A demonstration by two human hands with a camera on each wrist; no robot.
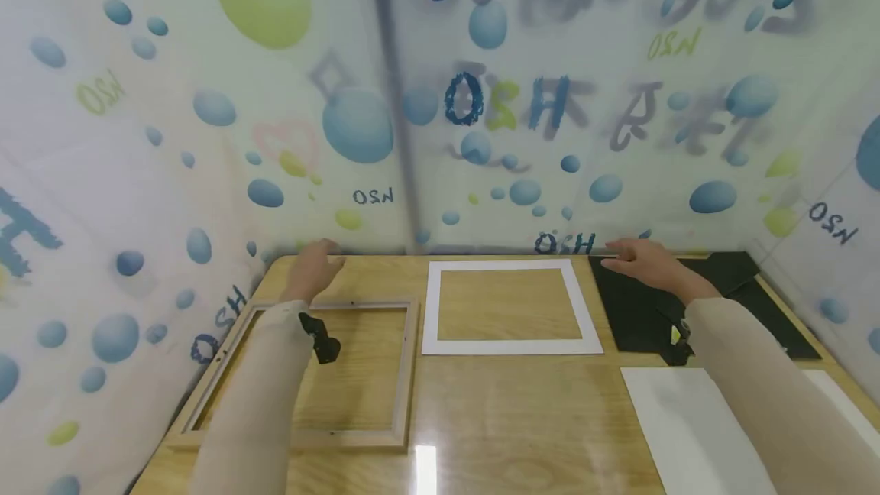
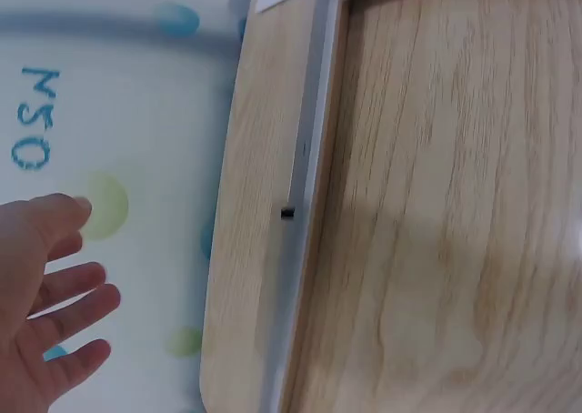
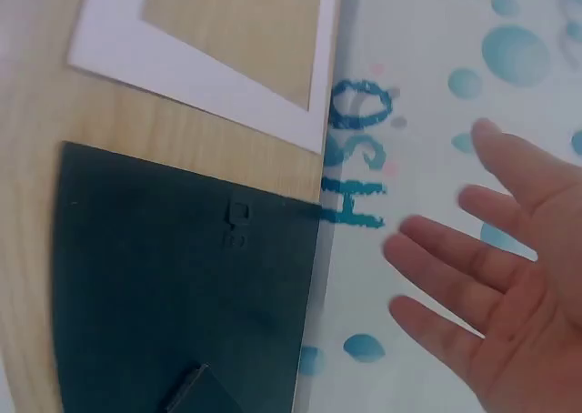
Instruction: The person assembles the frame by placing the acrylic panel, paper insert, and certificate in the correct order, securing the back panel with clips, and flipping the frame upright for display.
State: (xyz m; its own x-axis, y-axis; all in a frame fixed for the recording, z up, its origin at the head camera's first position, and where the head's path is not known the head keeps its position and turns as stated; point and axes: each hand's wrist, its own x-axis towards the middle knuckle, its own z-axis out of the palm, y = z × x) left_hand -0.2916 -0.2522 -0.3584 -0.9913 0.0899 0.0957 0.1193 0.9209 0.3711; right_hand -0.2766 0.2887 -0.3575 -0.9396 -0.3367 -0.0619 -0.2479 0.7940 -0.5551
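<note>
My left hand point(image 1: 312, 272) is raised over the far edge of a wooden picture frame point(image 1: 410, 373) lying on the table. Its fingers are loosely bent and hold nothing, as the left wrist view shows beside the frame's edge point(image 2: 305, 176). On the other side, my right hand point(image 1: 646, 262) hovers above a black backing board point(image 1: 629, 319), fingers spread and apart from it. In the right wrist view the black board point(image 3: 173, 267) has a hook-like fitting and a flap. A white mat with a rectangular opening point(image 1: 512, 347) lies flat between the two.
White sheets point(image 1: 677, 411) lie at the right front, partly hidden by my right forearm. A patterned curtain point(image 1: 481, 174) hangs behind the wooden table point(image 1: 522, 418) and along both sides. Each wrist carries a dark camera mount point(image 1: 321, 338).
</note>
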